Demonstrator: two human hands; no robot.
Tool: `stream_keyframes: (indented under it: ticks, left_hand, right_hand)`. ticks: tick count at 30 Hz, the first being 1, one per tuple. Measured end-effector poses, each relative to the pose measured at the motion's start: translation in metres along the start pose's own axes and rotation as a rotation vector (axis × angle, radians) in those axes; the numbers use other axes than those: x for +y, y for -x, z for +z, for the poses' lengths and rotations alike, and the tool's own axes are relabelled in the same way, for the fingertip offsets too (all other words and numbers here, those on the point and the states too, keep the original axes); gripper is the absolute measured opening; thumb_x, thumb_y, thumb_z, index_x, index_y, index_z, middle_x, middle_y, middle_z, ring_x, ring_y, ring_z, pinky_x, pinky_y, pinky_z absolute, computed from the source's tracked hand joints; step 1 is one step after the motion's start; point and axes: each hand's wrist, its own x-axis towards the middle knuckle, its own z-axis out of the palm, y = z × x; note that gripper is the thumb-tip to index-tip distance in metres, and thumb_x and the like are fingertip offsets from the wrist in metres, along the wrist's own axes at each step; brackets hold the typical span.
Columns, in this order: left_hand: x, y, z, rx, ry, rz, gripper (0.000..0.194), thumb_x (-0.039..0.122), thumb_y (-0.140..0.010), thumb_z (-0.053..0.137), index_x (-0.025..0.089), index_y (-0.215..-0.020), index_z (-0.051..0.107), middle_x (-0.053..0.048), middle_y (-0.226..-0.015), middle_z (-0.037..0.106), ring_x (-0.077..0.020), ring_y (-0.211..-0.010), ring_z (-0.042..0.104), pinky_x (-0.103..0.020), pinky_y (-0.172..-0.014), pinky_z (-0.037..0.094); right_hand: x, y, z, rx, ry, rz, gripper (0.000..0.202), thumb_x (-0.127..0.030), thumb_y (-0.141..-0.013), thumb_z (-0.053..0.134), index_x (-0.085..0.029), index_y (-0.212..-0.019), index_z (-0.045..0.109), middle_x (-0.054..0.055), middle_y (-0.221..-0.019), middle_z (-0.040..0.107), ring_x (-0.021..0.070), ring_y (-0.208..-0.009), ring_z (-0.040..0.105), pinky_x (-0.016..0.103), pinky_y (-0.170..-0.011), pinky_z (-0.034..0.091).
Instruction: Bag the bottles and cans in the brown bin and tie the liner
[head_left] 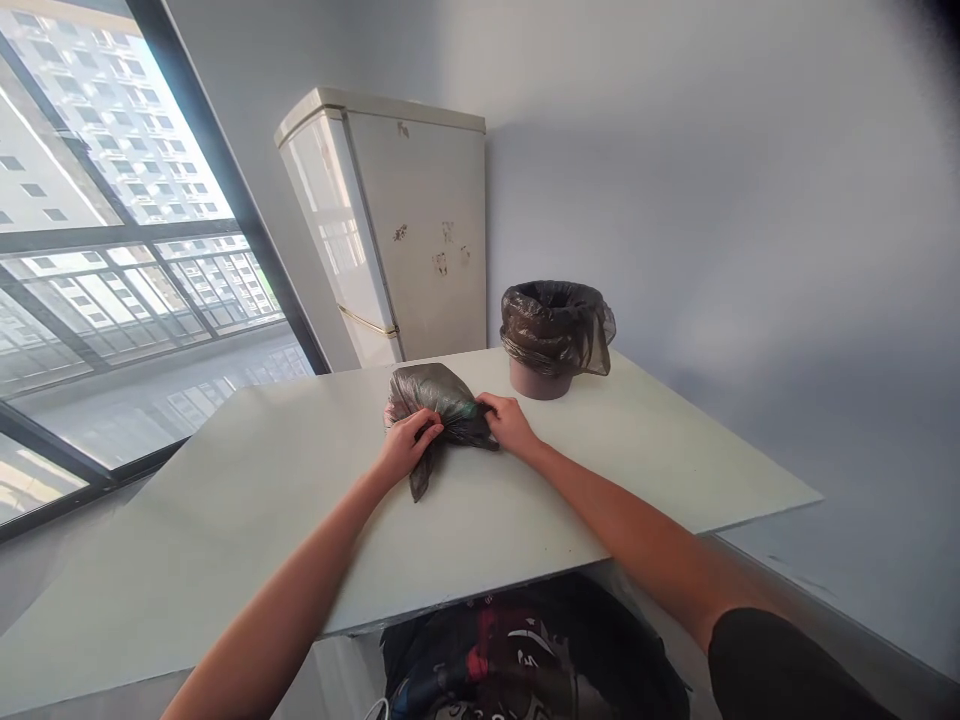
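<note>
A filled black plastic bag (431,388) lies on the pale table, its gathered neck facing me and a loose end hanging toward the near edge. My left hand (410,443) pinches the plastic at the bag's near left side. On the right, my right hand (510,422) grips another end of the bag with closed fingers. Behind it and to the right stands a small bin (541,382) lined with a black bag (551,325) folded over its rim.
The table (262,520) extends to both sides. Beyond its far edge stands a white fridge (427,230) against the wall. A large window (142,240) is at the left. Dark clothing (525,650) shows below the near edge.
</note>
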Motion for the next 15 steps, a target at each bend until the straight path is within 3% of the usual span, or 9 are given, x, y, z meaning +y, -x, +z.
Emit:
stream_keyframes:
  ticks: [3,6,10,13,15]
  left_hand:
    - [0.000,0.000,-0.009,-0.054,-0.064,0.005,0.025,0.033,-0.105,0.045,0.022,-0.112,0.066,-0.006,-0.110,0.076,-0.0213,-0.101,0.069,-0.036,-0.095,0.051]
    - [-0.003,0.003,-0.015,-0.087,-0.175,0.005,0.030,0.028,-0.095,0.055,0.024,-0.121,0.067,-0.007,-0.117,0.076,-0.0241,-0.104,0.071,-0.036,-0.093,0.052]
    - [-0.009,0.004,-0.014,0.010,-0.248,-0.104,0.028,0.034,-0.097,0.054,0.023,-0.117,0.071,-0.008,-0.110,0.079,-0.0258,-0.096,0.072,-0.037,-0.086,0.053]
    - [-0.014,0.004,-0.012,0.079,-0.231,-0.161,0.030,0.033,-0.099,0.049,0.023,-0.118,0.070,-0.007,-0.106,0.079,-0.0245,-0.088,0.071,-0.037,-0.084,0.053]
    - [-0.014,0.004,-0.011,0.090,-0.201,-0.150,0.032,0.032,-0.099,0.047,0.023,-0.120,0.069,-0.007,-0.109,0.078,-0.0241,-0.091,0.070,-0.037,-0.086,0.053]
  right_hand:
    - [0.004,-0.006,-0.009,0.082,-0.069,0.058,0.032,-0.013,-0.078,0.043,-0.022,-0.093,0.070,0.003,-0.090,0.076,0.0224,-0.086,0.067,0.031,-0.083,0.051]
    - [0.012,-0.009,-0.015,0.124,-0.107,0.175,0.028,-0.015,-0.077,0.044,-0.022,-0.090,0.068,0.004,-0.085,0.074,0.0232,-0.083,0.066,0.032,-0.081,0.052]
    - [0.018,-0.010,-0.020,0.193,-0.117,0.290,0.038,-0.015,-0.073,0.049,-0.020,-0.109,0.062,0.006,-0.090,0.071,0.0220,-0.076,0.063,0.035,-0.076,0.053]
    - [0.011,-0.006,-0.026,0.273,-0.051,0.137,0.042,-0.015,-0.072,0.054,-0.020,-0.114,0.058,0.010,-0.109,0.069,0.0233,-0.090,0.063,0.037,-0.083,0.054]
    - [0.000,0.000,-0.030,0.175,-0.024,-0.069,0.025,-0.015,-0.080,0.053,-0.023,-0.103,0.061,0.008,-0.106,0.068,0.0238,-0.095,0.062,0.038,-0.089,0.054]
